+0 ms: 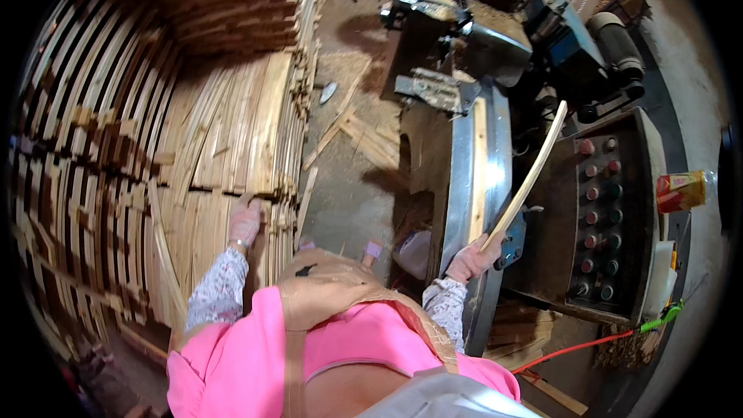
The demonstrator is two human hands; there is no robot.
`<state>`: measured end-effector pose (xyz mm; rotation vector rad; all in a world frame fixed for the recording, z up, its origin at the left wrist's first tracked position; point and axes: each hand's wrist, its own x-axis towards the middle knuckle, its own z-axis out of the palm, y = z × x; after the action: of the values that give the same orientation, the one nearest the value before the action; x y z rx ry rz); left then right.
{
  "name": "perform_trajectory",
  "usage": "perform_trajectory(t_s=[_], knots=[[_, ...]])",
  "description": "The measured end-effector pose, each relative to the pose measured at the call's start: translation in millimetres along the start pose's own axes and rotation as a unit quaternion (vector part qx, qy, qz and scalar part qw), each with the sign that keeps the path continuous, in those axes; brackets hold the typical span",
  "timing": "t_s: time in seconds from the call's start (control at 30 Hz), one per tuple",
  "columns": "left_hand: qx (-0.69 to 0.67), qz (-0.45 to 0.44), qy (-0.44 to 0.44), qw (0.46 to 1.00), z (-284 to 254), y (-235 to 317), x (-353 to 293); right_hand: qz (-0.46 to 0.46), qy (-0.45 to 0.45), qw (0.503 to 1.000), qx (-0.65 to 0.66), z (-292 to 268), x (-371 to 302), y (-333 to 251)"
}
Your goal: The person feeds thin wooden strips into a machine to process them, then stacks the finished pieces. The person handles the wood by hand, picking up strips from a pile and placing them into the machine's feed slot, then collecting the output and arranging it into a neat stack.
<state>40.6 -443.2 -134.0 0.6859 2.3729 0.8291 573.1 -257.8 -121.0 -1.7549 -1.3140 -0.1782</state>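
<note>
Pink clothing (371,340) nearest, strip (532,177) juts from right hand (472,258).

Ctrl panel (602,205) w/ red btns (591,193) has red/yellow pkt (681,192) just R & red hose (573,351) nr it.

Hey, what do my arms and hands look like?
Your left hand and right hand seem gloved. Pale, mottled-print sleeves cover both forearms, with bright pink fabric higher up. A narrow band circles the left wrist.
</note>
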Motion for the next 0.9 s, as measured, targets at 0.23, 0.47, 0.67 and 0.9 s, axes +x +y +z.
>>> perform_trajectory(t_s=[0.23,0.47,0.67,0.9], knots=[[0.033,0.06,-0.081,0.994,18,2,-12,-0.008,-0.173,0.985,-0.016,-45,-17,-5],[0.062,0.14,-0.079,0.985,42,7,-21,-0.018,-0.366,0.913,-0.178,-72,21,-78],[0.046,0.107,-0.088,0.989,42,-12,-8,-0.002,-0.306,0.939,-0.158,-74,13,-50],[0.057,0.001,0.006,0.998,-26,-57,-27,-0.078,-0.185,0.969,-0.147,-27,9,-10]])
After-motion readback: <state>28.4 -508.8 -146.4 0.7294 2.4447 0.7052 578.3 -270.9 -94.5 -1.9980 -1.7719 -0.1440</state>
